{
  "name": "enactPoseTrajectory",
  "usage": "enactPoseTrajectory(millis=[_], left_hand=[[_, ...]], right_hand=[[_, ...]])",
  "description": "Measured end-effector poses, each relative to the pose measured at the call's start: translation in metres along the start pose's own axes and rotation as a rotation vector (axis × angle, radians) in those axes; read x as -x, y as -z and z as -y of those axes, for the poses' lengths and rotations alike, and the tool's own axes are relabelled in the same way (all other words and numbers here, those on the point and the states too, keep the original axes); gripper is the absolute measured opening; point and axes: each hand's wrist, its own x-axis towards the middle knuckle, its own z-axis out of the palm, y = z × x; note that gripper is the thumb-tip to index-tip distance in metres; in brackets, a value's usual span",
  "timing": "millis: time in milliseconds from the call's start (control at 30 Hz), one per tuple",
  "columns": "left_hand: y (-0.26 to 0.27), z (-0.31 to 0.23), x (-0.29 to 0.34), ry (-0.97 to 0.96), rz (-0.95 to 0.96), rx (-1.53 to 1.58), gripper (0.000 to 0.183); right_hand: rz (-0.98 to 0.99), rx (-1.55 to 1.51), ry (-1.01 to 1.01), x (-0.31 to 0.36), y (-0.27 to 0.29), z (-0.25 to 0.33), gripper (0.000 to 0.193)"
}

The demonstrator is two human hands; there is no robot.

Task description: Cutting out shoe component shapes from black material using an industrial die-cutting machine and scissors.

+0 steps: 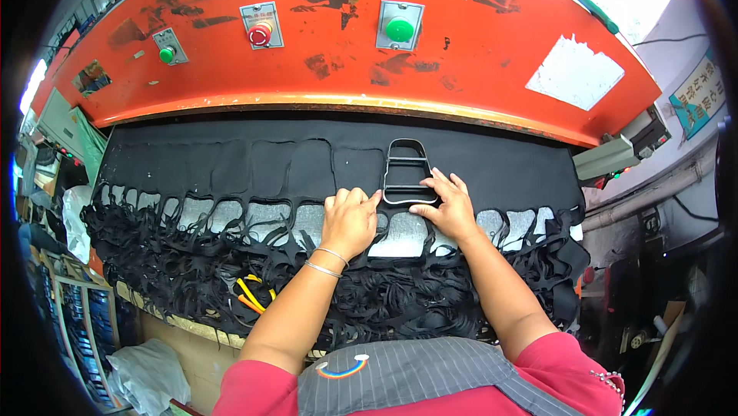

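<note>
A metal cutting die (386, 174), a tall rounded frame with two crossbars, lies on a black sheet of material (503, 166). My right hand (452, 207) grips its lower right corner, thumb at the bottom edge and fingers along the side. Close to the die's lower left edge is my left hand (350, 222), its fingers curled down on the sheet and the index finger pointing at the frame. What those curled fingers hold, if anything, is hidden. Left of the die, cut outlines (307, 166) run across the sheet.
An orange press beam (338, 70) spans the far side, with a red button (259, 33) and green buttons (399, 29). Tangled black offcut strips (192, 262) hang along the near edge, over a pale board (310, 222). Yellow-handled scissors (250, 295) lie among the strips.
</note>
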Motion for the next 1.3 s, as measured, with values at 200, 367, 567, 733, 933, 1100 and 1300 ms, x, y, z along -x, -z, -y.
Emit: enactPoseTrajectory(millis=[200, 367, 567, 733, 933, 1100, 1300], left_hand=[[0.003, 0.006, -0.003, -0.001, -0.020, 0.068, 0.032], [0.011, 0.030, 0.005, 0.092, 0.018, 0.261, 0.038], [0.169, 0.089, -0.006, 0.154, -0.838, 0.539, 0.036], [0.300, 0.163, 0.034, 0.247, -1.319, 0.185, 0.050], [0.346, 0.172, 0.045, 0.349, -1.261, -0.038, 0.071], [0.359, 0.182, 0.075, 0.329, -1.150, 0.039, 0.074], [0.242, 0.049, 0.160, 0.153, -0.492, 0.392, 0.016]], right_hand=[[-0.079, 0.075, 0.057, 0.001, -0.009, 0.001, 0.055], [0.045, 0.162, -0.053, 0.001, 0.001, 0.034, 0.070], [-0.420, -0.181, 0.070, -0.015, 0.096, 0.144, 0.054], [-0.483, -0.278, 0.004, -0.032, 0.112, 0.204, 0.026], [-0.534, -0.274, -0.013, 0.007, 0.116, 0.242, 0.026], [-0.478, -0.269, -0.061, 0.021, 0.113, 0.256, 0.026], [0.306, 0.023, -0.040, 0.139, 0.080, 0.259, 0.055]])
